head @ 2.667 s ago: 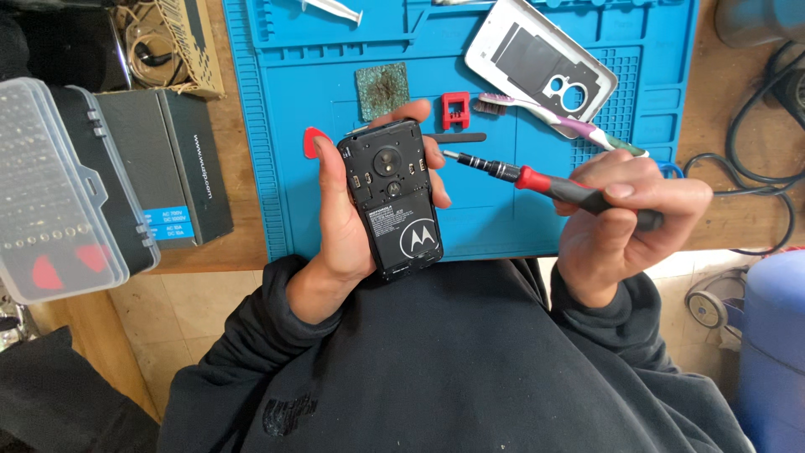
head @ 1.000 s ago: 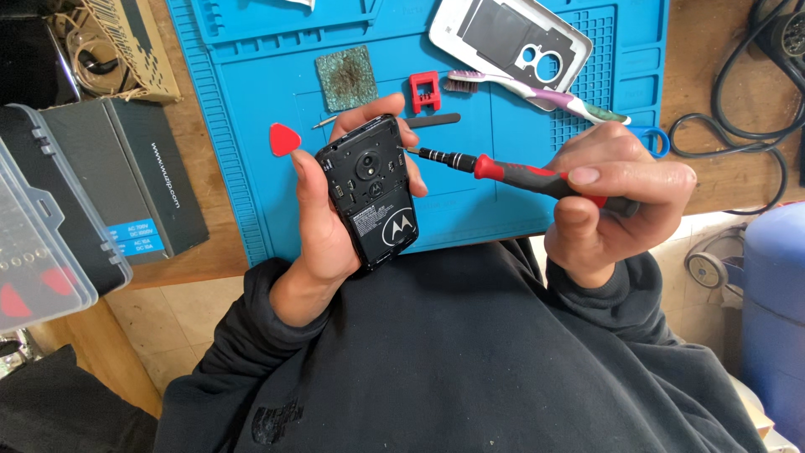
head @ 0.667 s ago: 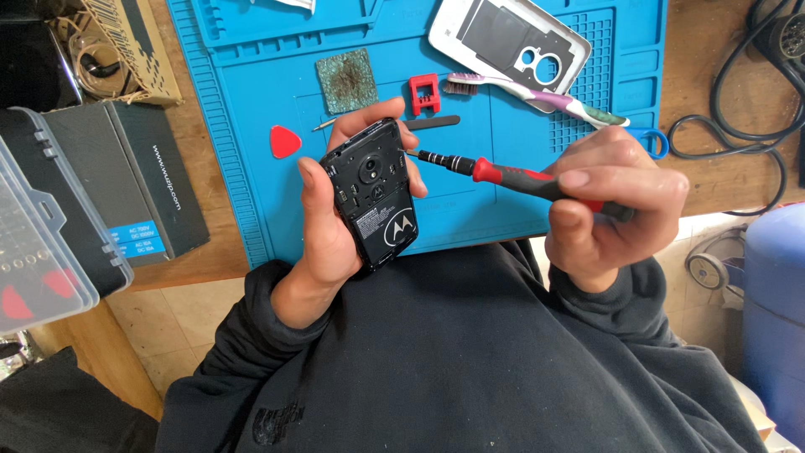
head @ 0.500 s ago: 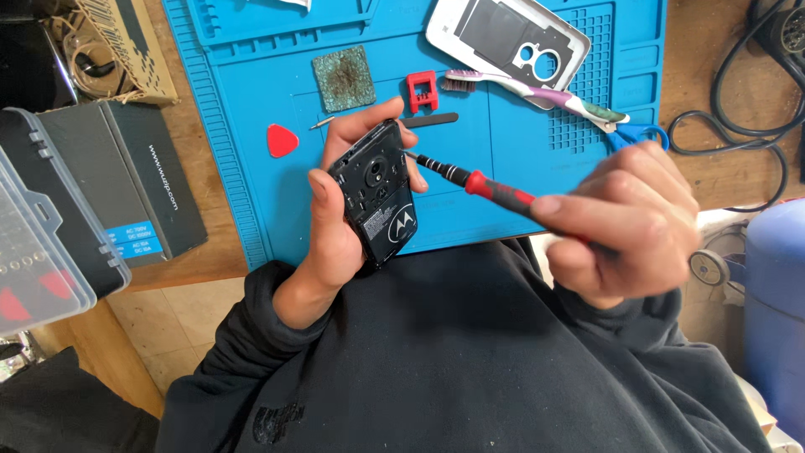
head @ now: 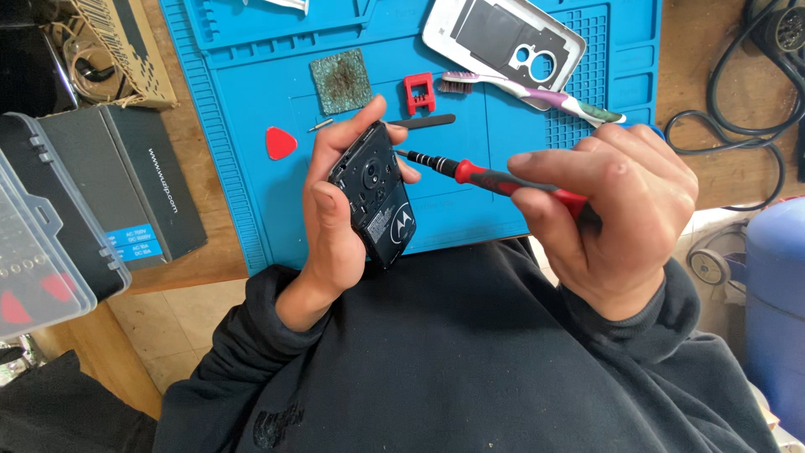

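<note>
My left hand [head: 335, 218] grips a black phone body [head: 375, 195] with its back cover off, tilted on edge above the blue work mat [head: 251, 126]. My right hand [head: 612, 210] holds a screwdriver with a red and black handle [head: 495, 179]. Its tip touches the upper right side of the phone. The phone's white back cover [head: 503, 38] lies at the mat's far side.
On the mat lie a red triangular pick [head: 280, 143], a greenish square pad [head: 341, 80], a small red part [head: 419, 92], a black spudger [head: 423, 122] and a toothbrush [head: 537, 91]. A black box [head: 126, 180] and a clear bit case [head: 33, 243] stand left. Cables [head: 746, 109] lie right.
The phone has turned from lying flat in my left hand to standing more on edge. My right hand has risen and rolled over the screwdriver handle, tip still at the phone.
</note>
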